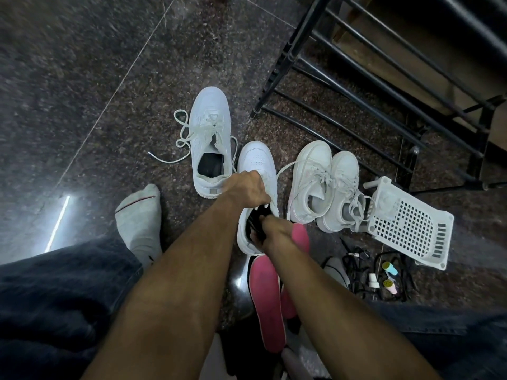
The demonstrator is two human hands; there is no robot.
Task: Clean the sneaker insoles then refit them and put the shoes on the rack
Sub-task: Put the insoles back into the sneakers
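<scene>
I am looking down at a dark speckled stone floor [82, 78], glossy, with thin pale joint lines and a bright streak of reflected light at the lower left. A black metal shoe rack [370, 86] stands at the upper right, its bars running diagonally, with a tan surface behind it. My left hand [247, 187] curls over the tongue and laces of the white sneaker [255, 157] in the middle, gripping its upper. My right hand [274, 231] is at the sneaker's opening, fingers closed on a dark insole [256, 226] that sits partly inside the shoe. Two pink insoles [267, 303] lie under my right forearm, touching one another, near the sneaker's heel. A second white sneaker [208, 138] stands just to the left, laces loose, a dark insole visible inside. To the right a pair of white shoes [326, 185] sits side by side, touching a white perforated plastic basket [411, 223] tipped on the floor. Below it lie black laces [356, 267] and small bottles [389, 275]. My grey-socked foot [140, 223] rests at the left, dark jeans [55, 297] below.
</scene>
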